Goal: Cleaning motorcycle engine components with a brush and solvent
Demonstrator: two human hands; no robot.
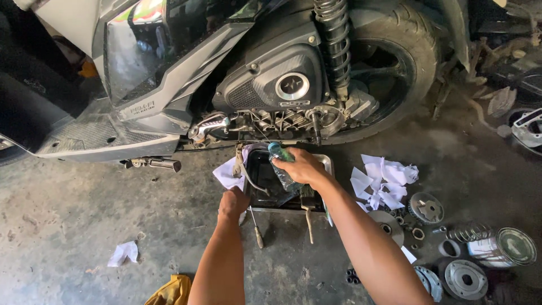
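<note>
Head view. Nearest me, my forearms reach out over the concrete floor (84,226). Left hand (233,203): fingers curled together at the near-left edge of the metal tray (326,164). Right hand (305,168): fingers clamped around a clear plastic bottle (280,162), tilted above the tray. Scooter engine case (271,79) lies just beyond my fingers; white rags (381,181) to their right.

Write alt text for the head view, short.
Seen from above, a person's right hand holds a clear plastic bottle over a metal tray on the concrete floor beside a scooter, while the left hand grips the tray's near edge. White rags and loose round metal drive parts lie to the right.
</note>
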